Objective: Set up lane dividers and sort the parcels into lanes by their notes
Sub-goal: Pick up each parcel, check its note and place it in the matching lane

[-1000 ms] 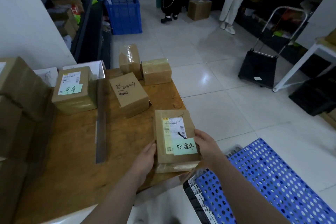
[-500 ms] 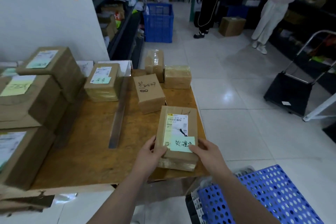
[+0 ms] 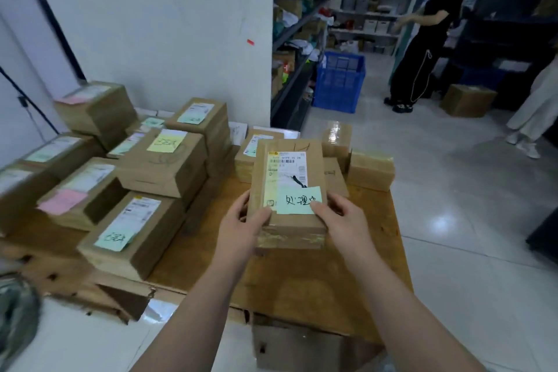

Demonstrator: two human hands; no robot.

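I hold a flat brown parcel (image 3: 288, 220) lifted above the wooden table (image 3: 302, 281); it bears a white shipping label and a green note (image 3: 299, 200) with handwriting. My left hand (image 3: 243, 228) grips its left near corner, thumb on top. My right hand (image 3: 344, 220) grips its right near corner, thumb on the note. Several stacked parcels (image 3: 163, 166) with green, yellow and pink notes fill the table's left side. The metal lane divider is hidden behind the held parcel.
Behind the held parcel lie more parcels: one with a green note (image 3: 244, 160) and two taped ones (image 3: 370, 169). A white wall stands behind the table. A blue crate (image 3: 339, 81), shelves and two people (image 3: 422, 39) are on the tiled floor at right.
The parcel has risen off the table's near edge and come up toward me. My view swung left, bringing the stacked parcels on the left into sight and the blue perforated crate out of it.
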